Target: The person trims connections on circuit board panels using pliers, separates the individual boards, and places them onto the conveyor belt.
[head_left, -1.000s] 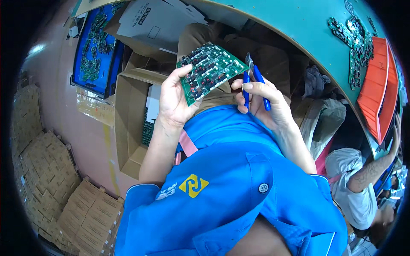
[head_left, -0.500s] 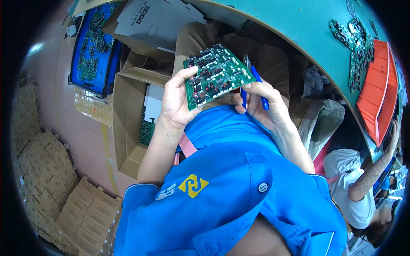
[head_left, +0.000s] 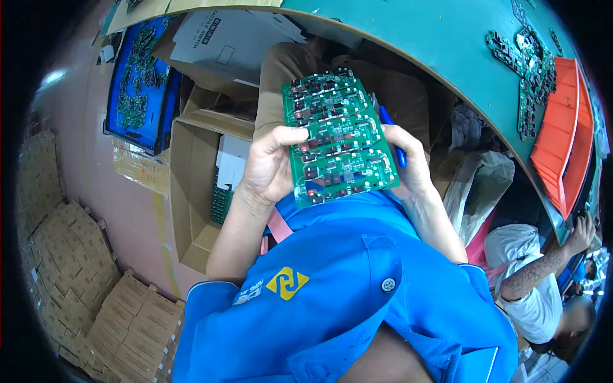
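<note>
My left hand (head_left: 269, 167) clamps the populated green circuit board (head_left: 343, 139), thumb across its face; opposite, my right hand (head_left: 416, 171) grips blue-handled cutters (head_left: 401, 157), thumb at the board's edge, fingertips hidden behind.

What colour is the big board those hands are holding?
Green: the circuit board shows best in the head view.

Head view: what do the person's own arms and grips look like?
Left grip and right grip are bare, without gloves; no watch or bracelet shows. Forearms are bare, with no visible cables or markings. Sleeves are short and blue, with thin pale edging.
</note>
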`<state>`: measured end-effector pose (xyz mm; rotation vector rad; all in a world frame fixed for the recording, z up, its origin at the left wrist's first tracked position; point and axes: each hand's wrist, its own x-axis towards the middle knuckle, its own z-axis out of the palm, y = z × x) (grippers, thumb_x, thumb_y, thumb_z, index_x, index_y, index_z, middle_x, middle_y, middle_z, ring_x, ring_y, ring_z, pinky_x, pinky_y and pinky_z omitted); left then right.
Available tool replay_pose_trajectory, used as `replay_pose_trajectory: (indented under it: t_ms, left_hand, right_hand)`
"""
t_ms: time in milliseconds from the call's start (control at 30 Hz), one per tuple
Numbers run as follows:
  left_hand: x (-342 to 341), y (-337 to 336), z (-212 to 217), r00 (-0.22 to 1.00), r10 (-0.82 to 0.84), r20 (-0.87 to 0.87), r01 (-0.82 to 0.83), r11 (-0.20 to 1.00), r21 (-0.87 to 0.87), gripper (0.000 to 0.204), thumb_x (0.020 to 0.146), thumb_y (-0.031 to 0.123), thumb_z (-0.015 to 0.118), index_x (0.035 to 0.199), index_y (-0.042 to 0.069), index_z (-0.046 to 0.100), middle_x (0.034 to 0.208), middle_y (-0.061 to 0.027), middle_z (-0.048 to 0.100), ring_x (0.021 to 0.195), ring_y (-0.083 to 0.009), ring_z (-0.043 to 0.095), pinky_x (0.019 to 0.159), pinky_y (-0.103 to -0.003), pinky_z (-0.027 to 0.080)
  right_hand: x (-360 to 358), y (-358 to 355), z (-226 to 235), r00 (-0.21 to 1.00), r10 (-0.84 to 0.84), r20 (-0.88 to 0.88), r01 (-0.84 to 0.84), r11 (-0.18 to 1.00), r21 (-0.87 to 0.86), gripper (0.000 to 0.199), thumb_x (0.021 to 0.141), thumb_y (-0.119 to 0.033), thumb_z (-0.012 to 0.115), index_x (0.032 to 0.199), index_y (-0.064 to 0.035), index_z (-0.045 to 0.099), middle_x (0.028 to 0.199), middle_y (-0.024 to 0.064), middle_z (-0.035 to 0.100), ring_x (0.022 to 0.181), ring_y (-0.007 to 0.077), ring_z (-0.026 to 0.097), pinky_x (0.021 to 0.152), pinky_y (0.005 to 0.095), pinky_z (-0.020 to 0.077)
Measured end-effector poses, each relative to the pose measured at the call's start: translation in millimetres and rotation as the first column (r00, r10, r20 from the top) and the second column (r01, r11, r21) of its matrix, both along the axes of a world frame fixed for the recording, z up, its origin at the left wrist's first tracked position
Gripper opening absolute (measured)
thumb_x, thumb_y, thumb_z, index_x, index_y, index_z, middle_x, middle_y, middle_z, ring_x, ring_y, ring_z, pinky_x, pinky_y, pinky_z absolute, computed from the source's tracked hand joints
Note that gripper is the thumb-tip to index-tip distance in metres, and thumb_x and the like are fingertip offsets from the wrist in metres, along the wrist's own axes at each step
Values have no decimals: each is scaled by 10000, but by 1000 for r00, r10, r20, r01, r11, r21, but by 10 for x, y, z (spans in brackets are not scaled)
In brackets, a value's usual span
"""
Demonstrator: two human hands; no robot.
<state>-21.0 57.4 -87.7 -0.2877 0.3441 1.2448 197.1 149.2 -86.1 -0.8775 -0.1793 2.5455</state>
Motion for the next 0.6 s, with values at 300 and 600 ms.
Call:
replay_pose_trajectory:
  t_ms: [300, 600]
  left_hand:
    - [42, -6, 203, 933, -132, -335, 144, 990, 11, 398, 869, -18, 532, 1263, -74, 535, 1204, -192, 655, 1053, -287, 689, 879, -431, 600]
    - [92, 30, 296, 884, -162, -438, 187, 982, 14, 410, 919, 16, 523, 1318, -77, 499, 1264, -203, 620, 1095, -275, 672, 904, -408, 601]
  right_hand:
    - [44, 66, 37, 999, -38, 31, 39, 999, -17, 506, 877, -193, 636, 1308, 53, 532, 1171, 166, 665, 1004, 248, 666, 927, 372, 525]
    - [-21, 199, -193, 995, -16, -102, -14, 959, -282, 348, 796, -27, 644, 1124, 81, 601, 1072, 199, 685, 943, 276, 686, 913, 407, 555]
